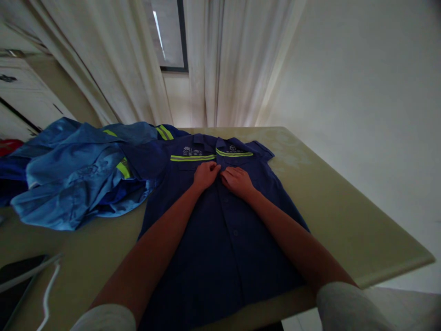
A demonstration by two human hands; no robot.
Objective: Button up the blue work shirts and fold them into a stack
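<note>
A navy short-sleeved work shirt [206,257] lies front side up before me, its collar at the far end. Yellow-green reflective strips cross its chest, with pale printing above them. On the front placket, just below the strips, my left hand [206,175] pinches the cloth with bent fingers. My right hand [237,181] is close beside it, fingers curled on the other front edge. The fingertips of both hands nearly meet and hide what lies between them. Lower down the placket, small dark buttons show.
A heap of light blue and dark blue clothes [79,170] touches the shirt's left side. A dark flat device [17,285] and a white cable [48,294] lie at lower left. The table's [330,207] right edge runs near a white wall. Curtains [237,64] hang behind.
</note>
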